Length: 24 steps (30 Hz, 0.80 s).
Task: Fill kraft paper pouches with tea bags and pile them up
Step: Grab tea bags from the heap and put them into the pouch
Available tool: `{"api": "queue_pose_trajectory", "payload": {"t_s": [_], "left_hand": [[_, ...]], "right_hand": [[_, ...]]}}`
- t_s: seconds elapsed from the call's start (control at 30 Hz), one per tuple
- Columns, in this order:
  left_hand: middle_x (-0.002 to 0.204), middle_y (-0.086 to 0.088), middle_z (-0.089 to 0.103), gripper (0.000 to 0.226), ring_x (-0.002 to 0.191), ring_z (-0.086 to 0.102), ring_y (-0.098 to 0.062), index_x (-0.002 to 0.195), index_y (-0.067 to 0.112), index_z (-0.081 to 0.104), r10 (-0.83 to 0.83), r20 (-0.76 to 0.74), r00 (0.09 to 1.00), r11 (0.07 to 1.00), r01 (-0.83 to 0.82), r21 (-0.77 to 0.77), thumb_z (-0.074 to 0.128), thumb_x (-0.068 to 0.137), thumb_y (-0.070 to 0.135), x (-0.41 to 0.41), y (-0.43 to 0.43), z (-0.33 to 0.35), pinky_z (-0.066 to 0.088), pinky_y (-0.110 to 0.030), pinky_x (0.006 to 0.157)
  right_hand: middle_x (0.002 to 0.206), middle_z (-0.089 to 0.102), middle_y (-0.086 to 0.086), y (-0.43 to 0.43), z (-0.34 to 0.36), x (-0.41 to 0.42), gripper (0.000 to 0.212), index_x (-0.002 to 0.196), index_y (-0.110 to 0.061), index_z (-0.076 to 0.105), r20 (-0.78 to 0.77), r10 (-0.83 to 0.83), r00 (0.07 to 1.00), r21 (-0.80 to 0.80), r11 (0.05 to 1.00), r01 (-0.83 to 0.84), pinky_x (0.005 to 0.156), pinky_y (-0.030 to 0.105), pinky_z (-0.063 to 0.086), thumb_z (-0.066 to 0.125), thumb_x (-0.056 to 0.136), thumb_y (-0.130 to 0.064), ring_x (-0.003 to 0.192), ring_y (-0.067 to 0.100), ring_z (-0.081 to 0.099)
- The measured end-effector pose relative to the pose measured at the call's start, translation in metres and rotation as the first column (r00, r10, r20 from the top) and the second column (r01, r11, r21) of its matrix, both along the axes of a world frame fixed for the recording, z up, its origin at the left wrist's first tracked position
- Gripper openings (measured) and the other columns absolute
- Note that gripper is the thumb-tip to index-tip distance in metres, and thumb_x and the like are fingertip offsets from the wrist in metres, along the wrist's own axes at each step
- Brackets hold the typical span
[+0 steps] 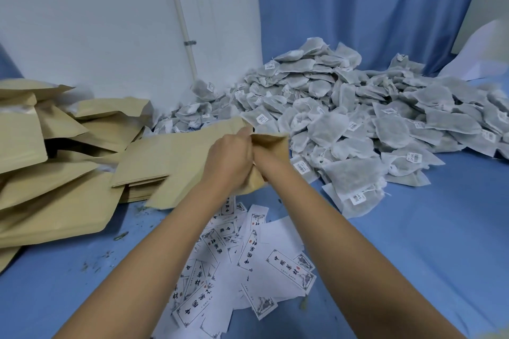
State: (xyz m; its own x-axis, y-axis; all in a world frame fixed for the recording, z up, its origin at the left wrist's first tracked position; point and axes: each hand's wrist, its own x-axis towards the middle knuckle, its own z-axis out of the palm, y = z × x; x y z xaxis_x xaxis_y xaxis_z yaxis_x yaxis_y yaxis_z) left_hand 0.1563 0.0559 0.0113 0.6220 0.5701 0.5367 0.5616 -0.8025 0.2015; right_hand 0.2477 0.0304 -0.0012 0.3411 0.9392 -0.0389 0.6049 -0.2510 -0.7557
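- My left hand (230,155) grips the kraft pouch (271,142), held up in front of me.
- My right hand (268,160) is at its mouth, fingers hidden; I cannot tell its grip.
- The tea bag heap (358,107) lies just to the right, and the pouch pile (55,187) lies to the left.

A crumpled kraft pouch (271,143) is held at centre; flat pouches (165,157) stack just left, bulging pouches (41,173) pile farther left. Tagged grey tea bags (358,107) heap right.
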Motion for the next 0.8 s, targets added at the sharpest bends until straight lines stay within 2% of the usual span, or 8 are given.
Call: {"api": "queue_pose_trajectory", "payload": {"t_s": [0.13, 0.27, 0.37, 0.47, 0.57, 0.63, 0.7, 0.8], "left_hand": [[0.097, -0.021, 0.064, 0.042, 0.089, 0.060, -0.038, 0.136, 0.010, 0.045, 0.113, -0.048, 0.992, 0.992, -0.110, 0.063, 0.033, 0.096, 0.011, -0.005, 0.006, 0.007, 0.045, -0.041, 0.071], [0.097, -0.023, 0.064, 0.041, 0.089, 0.059, -0.038, 0.135, 0.011, 0.046, 0.117, -0.016, 0.993, 0.993, -0.117, 0.026, 0.033, 0.097, 0.013, -0.017, 0.020, 0.013, 0.045, -0.042, 0.071], [0.093, -0.022, 0.065, 0.043, 0.085, 0.059, -0.037, 0.138, 0.015, 0.045, -0.071, -0.021, 0.997, 0.996, 0.072, 0.051, 0.035, 0.096, 0.014, 0.000, 0.000, 0.009, 0.044, -0.041, 0.068], [0.091, -0.018, 0.065, 0.046, 0.081, 0.059, -0.036, 0.142, 0.018, 0.039, -0.078, -0.128, 0.989, 0.987, 0.094, 0.129, 0.034, 0.096, 0.015, 0.023, -0.010, 0.004, 0.036, -0.035, 0.059], [0.092, -0.015, 0.065, 0.045, 0.079, 0.061, -0.034, 0.139, 0.016, 0.041, 0.038, -0.184, 0.982, 0.977, 0.003, 0.215, 0.037, 0.094, 0.013, 0.040, -0.008, 0.008, 0.031, -0.032, 0.055], [0.088, -0.015, 0.064, 0.041, 0.076, 0.061, -0.034, 0.133, 0.013, 0.048, 0.109, -0.137, 0.985, 0.972, -0.077, 0.223, 0.039, 0.092, 0.010, 0.046, -0.002, 0.011, 0.030, -0.032, 0.054], [0.084, -0.015, 0.063, 0.038, 0.073, 0.061, -0.034, 0.129, 0.011, 0.050, 0.140, -0.102, 0.985, 0.971, -0.117, 0.206, 0.039, 0.093, 0.009, 0.050, 0.000, 0.011, 0.030, -0.032, 0.053], [0.085, -0.015, 0.064, 0.039, 0.073, 0.060, -0.034, 0.129, 0.010, 0.049, 0.107, -0.123, 0.987, 0.980, -0.084, 0.180, 0.039, 0.092, 0.009, 0.056, -0.005, 0.005, 0.030, -0.032, 0.053]], "right_hand": [[0.090, 0.055, 0.012, -0.002, 0.011, -0.005, 0.015, 0.090, -0.005, 0.054, -0.047, 0.164, 0.985, -0.063, 0.984, -0.167, 0.082, 0.031, 0.040, 0.041, 0.096, -0.003, 0.094, 0.026, 0.051], [0.098, 0.067, 0.011, -0.005, 0.021, 0.005, 0.020, 0.102, -0.003, 0.063, -0.134, 0.130, 0.982, 0.211, 0.972, -0.100, 0.076, 0.026, 0.049, 0.053, 0.086, 0.000, 0.083, 0.015, 0.058], [0.071, 0.055, 0.001, -0.016, 0.018, 0.009, 0.029, 0.069, -0.013, 0.052, -0.019, 0.221, 0.975, 0.069, 0.973, -0.219, 0.056, 0.012, 0.042, 0.043, 0.091, 0.003, 0.069, 0.011, 0.049], [0.077, 0.049, -0.002, -0.030, 0.007, 0.021, 0.025, 0.077, -0.010, 0.053, -0.008, 0.248, 0.969, -0.009, 0.969, -0.248, 0.052, 0.010, 0.037, 0.043, 0.092, 0.007, 0.072, 0.008, 0.043], [0.083, 0.057, -0.002, -0.051, -0.003, 0.041, 0.025, 0.100, -0.010, 0.059, -0.170, 0.045, 0.984, 0.256, 0.967, 0.000, 0.063, 0.014, 0.041, 0.045, 0.088, 0.007, 0.075, 0.007, 0.050], [0.103, 0.061, 0.005, -0.070, -0.021, 0.064, 0.025, 0.101, -0.013, 0.065, -0.106, -0.326, 0.939, 0.421, 0.841, 0.339, 0.078, 0.024, 0.047, 0.061, 0.078, -0.003, 0.096, 0.018, 0.056], [0.139, 0.035, 0.008, -0.094, -0.048, 0.085, 0.061, 0.123, -0.022, 0.052, 0.226, -0.631, 0.743, 0.203, 0.776, 0.597, 0.100, 0.038, 0.037, 0.077, 0.068, -0.029, 0.130, 0.030, 0.031], [0.153, 0.002, 0.012, -0.111, -0.087, 0.087, 0.088, 0.142, -0.028, 0.023, 0.424, -0.551, 0.719, -0.192, 0.721, 0.665, 0.106, 0.058, 0.024, 0.076, 0.072, -0.035, 0.140, 0.042, 0.003]]}}
